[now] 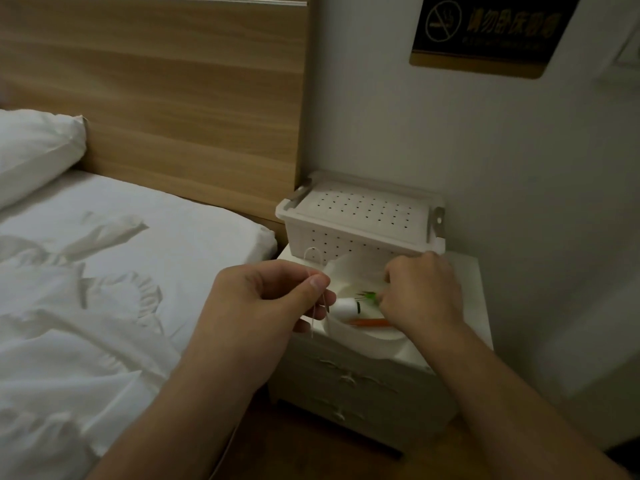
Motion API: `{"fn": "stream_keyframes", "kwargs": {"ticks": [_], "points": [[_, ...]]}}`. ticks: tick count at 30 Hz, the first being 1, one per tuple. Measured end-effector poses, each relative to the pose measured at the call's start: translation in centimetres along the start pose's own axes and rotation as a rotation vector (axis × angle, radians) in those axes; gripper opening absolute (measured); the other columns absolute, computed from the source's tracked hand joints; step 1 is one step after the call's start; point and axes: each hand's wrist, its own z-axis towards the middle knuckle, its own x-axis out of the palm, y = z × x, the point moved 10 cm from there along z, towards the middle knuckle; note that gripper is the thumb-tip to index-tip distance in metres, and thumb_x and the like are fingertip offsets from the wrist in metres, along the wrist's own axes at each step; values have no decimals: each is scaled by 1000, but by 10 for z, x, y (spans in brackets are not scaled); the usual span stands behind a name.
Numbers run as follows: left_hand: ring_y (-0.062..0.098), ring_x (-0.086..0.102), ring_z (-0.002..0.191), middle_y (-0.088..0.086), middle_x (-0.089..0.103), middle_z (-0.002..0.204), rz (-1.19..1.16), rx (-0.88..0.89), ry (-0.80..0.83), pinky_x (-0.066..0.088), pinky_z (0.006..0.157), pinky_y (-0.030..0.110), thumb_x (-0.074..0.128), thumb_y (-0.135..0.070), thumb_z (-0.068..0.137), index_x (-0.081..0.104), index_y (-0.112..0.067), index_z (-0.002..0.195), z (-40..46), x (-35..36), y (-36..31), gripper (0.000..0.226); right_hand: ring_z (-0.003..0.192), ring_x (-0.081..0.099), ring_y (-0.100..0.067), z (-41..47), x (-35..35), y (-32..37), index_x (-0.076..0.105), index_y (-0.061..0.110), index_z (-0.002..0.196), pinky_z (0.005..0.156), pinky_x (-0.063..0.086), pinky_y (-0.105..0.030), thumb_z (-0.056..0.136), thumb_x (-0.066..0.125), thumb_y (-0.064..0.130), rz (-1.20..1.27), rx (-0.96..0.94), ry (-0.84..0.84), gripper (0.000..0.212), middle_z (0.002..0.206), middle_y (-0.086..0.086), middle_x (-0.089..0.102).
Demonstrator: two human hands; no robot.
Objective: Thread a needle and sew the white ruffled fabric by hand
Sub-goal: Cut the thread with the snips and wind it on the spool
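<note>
White ruffled fabric [114, 296] waits spread on the bed at nine o'clock, while the left hand [273, 299] pinches a thread [313, 268] loop clear of tangles, and at three o'clock the right hand [420, 292] digs, fingers curled, in the bowl [363, 337], seemingly for a needle.

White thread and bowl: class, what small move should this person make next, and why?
Probably lift a needle out of the white bowl with the right hand. The left hand already pinches the white thread, while the right hand's fingertips are down among the green-tipped items beside the spool.
</note>
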Motion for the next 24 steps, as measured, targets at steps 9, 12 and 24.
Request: {"fn": "stream_keyframes", "kwargs": {"ticks": [9, 12, 24], "points": [[15, 78, 81, -1, 82, 81, 42, -54, -14, 64, 86, 42, 75, -19, 94, 85, -23, 79, -4, -6, 13, 18, 112, 41, -18, -7, 33, 32, 68, 34, 124, 98, 43, -39, 93, 67, 30, 243, -274, 339, 32, 118, 8, 55], [11, 77, 84, -3, 82, 82, 67, -64, 10, 64, 90, 43, 76, -23, 93, 85, -33, 78, -5, -7, 12, 20, 107, 40, -19, -5, 41, 36, 71, 40, 120, 93, 38, -38, 92, 70, 42, 198, -300, 333, 28, 113, 7, 53], [15, 73, 80, -4, 81, 83, 51, -89, 37, 63, 87, 42, 78, -30, 88, 84, -38, 81, -6, -16, 17, 12, 105, 50, -16, 1, 47, 38, 76, 35, 99, 96, 48, -43, 81, 76, 52, 211, -247, 318, 25, 103, 9, 65]]}}
